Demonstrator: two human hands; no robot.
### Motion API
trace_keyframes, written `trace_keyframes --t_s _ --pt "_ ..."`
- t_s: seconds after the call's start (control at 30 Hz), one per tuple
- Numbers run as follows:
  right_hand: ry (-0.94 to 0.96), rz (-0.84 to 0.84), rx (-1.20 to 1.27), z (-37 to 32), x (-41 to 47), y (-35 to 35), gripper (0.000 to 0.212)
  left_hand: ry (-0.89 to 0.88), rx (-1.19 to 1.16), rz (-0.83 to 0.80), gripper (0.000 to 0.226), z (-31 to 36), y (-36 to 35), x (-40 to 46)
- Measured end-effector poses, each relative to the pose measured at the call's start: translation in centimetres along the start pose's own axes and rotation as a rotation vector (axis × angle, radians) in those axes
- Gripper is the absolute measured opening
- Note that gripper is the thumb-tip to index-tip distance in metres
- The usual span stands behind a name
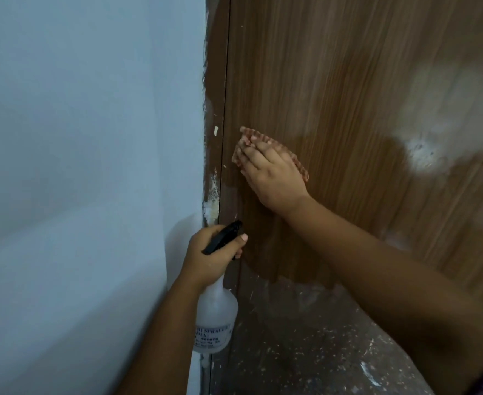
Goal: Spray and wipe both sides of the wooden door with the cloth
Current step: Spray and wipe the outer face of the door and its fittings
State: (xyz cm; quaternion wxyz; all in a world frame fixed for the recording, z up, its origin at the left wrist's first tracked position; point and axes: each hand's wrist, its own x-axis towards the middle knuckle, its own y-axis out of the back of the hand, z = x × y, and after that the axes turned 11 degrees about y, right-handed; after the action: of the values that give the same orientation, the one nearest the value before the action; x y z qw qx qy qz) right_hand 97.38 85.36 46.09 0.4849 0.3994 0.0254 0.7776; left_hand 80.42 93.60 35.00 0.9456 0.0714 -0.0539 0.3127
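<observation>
Spray bottle (pixel 217 317) hanging low by the door frame (pixel 216 109), translucent white, black trigger head on top; can't tell how much liquid is inside. Gripped at the neck by the left hand (pixel 210 256), fingers curled tight around it, thumb out toward the door. Right hand (pixel 273 173) reaching up and across, flat against the wooden door (pixel 348 95), fingers straight and close together, pressing the reddish cloth (pixel 266 149) onto the wood near the frame edge. Blue wall (pixel 92 166) off to the left, speckled floor (pixel 306 352) below.
</observation>
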Motion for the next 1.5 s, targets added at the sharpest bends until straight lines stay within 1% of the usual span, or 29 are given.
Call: trace_keyframes --t_s 0.03,0.07,0.13,0.17,0.2,0.23,0.27,0.3,0.33,0.43,0.47,0.53,0.6,0.67,0.77,0.8,0.83,0.87,0.93,0.97,1.03,1.13,1.2,1.3,1.37,1.4,1.43,1.47,1.5 --pt "-0.034 -0.052 0.066 -1.6 -1.1 -0.4 0.05 0.007 -0.012 -0.003 0.014 -0.1 -0.1 -0.2" --pt "0.023 -0.107 0.109 -3.6 -2.1 -1.3 0.049 -0.001 -0.019 -0.006 0.015 -0.1 0.4 -0.1" --pt "0.26 -0.354 0.246 -7.9 -6.0 -2.4 0.033 0.001 -0.03 -0.028 0.02 -0.3 0.7 -0.2" --pt "0.41 -0.494 0.268 -9.6 -7.4 -2.6 0.028 0.006 -0.021 -0.032 0.026 -0.4 0.9 -0.2" --pt "0.521 -0.601 0.207 -10.7 -8.4 -2.6 0.028 0.015 -0.006 -0.031 0.032 -0.6 1.0 -0.2" --pt "0.565 -0.682 0.199 -10.7 -7.9 -2.9 0.028 0.012 -0.001 -0.02 0.032 -0.5 1.2 -0.2" --pt "0.55 -0.704 0.216 -10.1 -7.0 -2.6 0.027 0.007 0.011 -0.016 0.026 -0.3 1.2 -0.3" --pt "0.523 -0.656 0.287 -9.1 -5.3 -2.3 0.026 0.009 0.017 -0.012 0.019 -0.2 1.1 -0.3" --pt "0.504 -0.466 0.269 -7.8 -3.5 -2.5 0.027 0.006 0.021 -0.002 0.015 -0.1 1.1 -0.3" --pt "0.22 -0.182 0.093 -2.7 2.9 -0.8 0.046 0.001 0.011 0.008 0.016 0.0 1.0 -0.5" --pt "0.129 -0.143 0.062 -1.2 4.0 -0.1 0.049 0.013 0.003 0.006 0.016 -0.1 0.8 -0.6" --pt "0.037 -0.086 0.012 -0.1 4.8 0.5 0.05 0.007 -0.001 0.016 0.016 -0.2 0.8 -0.8" --pt "-0.054 -0.076 0.054 -2.0 3.4 -0.7 0.057 -0.014 0.02 0.016 0.017 -0.4 0.6 -1.1" --pt "-0.065 -0.154 0.153 -6.5 -0.8 -3.0 0.065 -0.022 0.031 0.008 0.019 -0.8 0.5 -1.2" --pt "0.063 -0.253 0.24 -13.7 -10.1 -6.2 0.06 0.016 0.046 -0.014 0.022 -1.3 0.3 -1.0" --pt "0.062 -0.301 0.226 -15.4 -12.9 -6.5 0.063 0.034 0.078 -0.032 0.023 -1.4 -0.2 -0.8" --pt "0.022 -0.353 0.209 -16.4 -14.6 -6.4 0.068 0.038 0.117 -0.052 0.021 -1.4 -0.6 -0.5" --pt "-0.052 -0.363 0.181 -16.7 -16.2 -6.1 0.069 0.037 0.159 -0.087 0.018 -1.6 -1.5 -0.5" --pt "-0.243 -0.257 0.103 -14.9 -17.5 -5.0 0.065 -0.002 0.237 -0.167 0.018 -1.6 -3.0 -0.3" --pt "-0.366 -0.201 0.058 -13.0 -18.8 -4.2 0.064 -0.02 0.262 -0.216 0.018 -1.7 -4.2 -0.4" --pt "-0.534 -0.115 0.006 -8.9 -22.3 -1.9 0.063 -0.032 0.283 -0.28 0.017 -2.2 -6.0 -0.6" --pt "-0.772 -0.029 -0.072 -4.2 -30.7 1.8 0.064 0.012 0.257 -0.37 0.02 -3.4 -9.0 -1.0" --pt "-1.001 0.071 -0.093 -2.5 -35.4 3.4 0.065 0.035 0.212 -0.406 0.021 -3.8 -10.1 -1.2" --pt "-1.424 0.363 -0.112 -1.3 -39.5 3.9 0.063 0.046 0.187 -0.462 0.028 -3.7 -11.2 -1.0" --pt "-1.621 0.588 -0.157 -1.5 -37.7 3.2 0.061 0.048 0.186 -0.492 0.031 -3.4 -11.4 -1.0" --pt "-1.642 0.65 -0.175 -2.1 -35.9 2.2 0.061 0.047 0.197 -0.501 0.032 -3.3 -11.5 -0.9" --pt "-1.612 0.65 -0.175 -3.3 -33.7 1.2 0.061 0.039 0.205 -0.503 0.033 -3.1 -11.6 -0.9" --pt "-1.538 0.582 -0.165 -5.1 -31.8 0.3 0.06 0.036 0.215 -0.504 0.032 -2.9 -11.8 -0.9" --pt "-1.422 0.457 -0.118 -7.3 -30.1 -0.8 0.058 0.031 0.218 -0.501 0.031 -2.6 -11.9 -0.8"
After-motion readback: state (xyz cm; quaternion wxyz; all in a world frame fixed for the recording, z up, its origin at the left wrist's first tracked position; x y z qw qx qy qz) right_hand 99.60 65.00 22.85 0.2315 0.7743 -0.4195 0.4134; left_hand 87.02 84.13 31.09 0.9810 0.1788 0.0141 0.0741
